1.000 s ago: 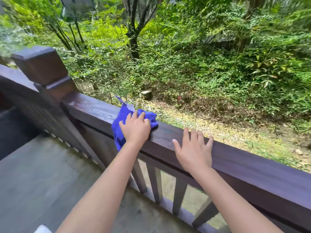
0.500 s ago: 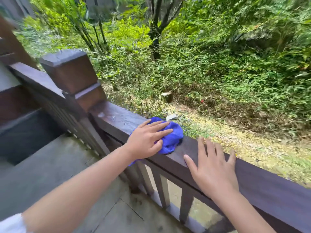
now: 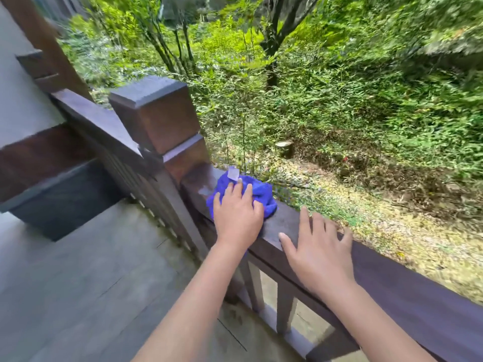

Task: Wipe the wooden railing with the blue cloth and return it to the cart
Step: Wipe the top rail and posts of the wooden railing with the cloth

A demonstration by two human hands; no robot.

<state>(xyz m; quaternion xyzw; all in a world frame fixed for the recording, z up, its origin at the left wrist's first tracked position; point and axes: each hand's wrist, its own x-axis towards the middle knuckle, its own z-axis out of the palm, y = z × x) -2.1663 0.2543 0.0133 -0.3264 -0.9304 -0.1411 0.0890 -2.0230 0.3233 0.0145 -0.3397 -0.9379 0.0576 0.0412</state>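
The blue cloth (image 3: 262, 195) lies bunched on top of the dark wooden railing (image 3: 407, 283), close to the square corner post (image 3: 156, 113). My left hand (image 3: 236, 215) presses flat on the cloth, fingers spread over it. To its right my right hand (image 3: 317, 253) rests flat on the bare rail top, fingers apart, holding nothing. A small pale tag sticks up from the cloth's far edge. No cart is in view.
Vertical balusters (image 3: 285, 304) run under the rail. A second rail (image 3: 91, 118) runs off from the post toward a wall at the left. Grey deck floor (image 3: 78, 296) lies below. Beyond the rail are bushes, trees and leaf-strewn ground.
My left hand has slid the cloth left along the rail, up close to the corner post. My right hand stays flat on the rail. The view has swung left.
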